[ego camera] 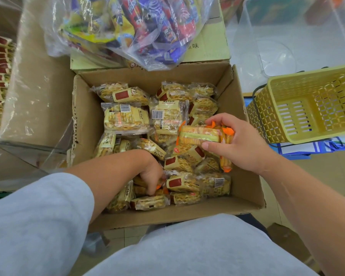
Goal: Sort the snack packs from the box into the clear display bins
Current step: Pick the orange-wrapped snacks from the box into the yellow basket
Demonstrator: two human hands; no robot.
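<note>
Picking orange packs out of the box, both hands in.
Your right hand, at 3 o'clock in the box, grips a bundle of orange packs. Your left hand, at 7 o'clock, curls down among the yellow packs; grip not readable. Pinch one pack by its end seal, lift clear, then carry to the clear bin at 1 o'clock.

Pale tiled floor. An open cardboard box sits in the middle. Just left of it stands a left clear bin. To the right, a yellow basket rests over blue packaging, with a far clear bin behind.
</note>
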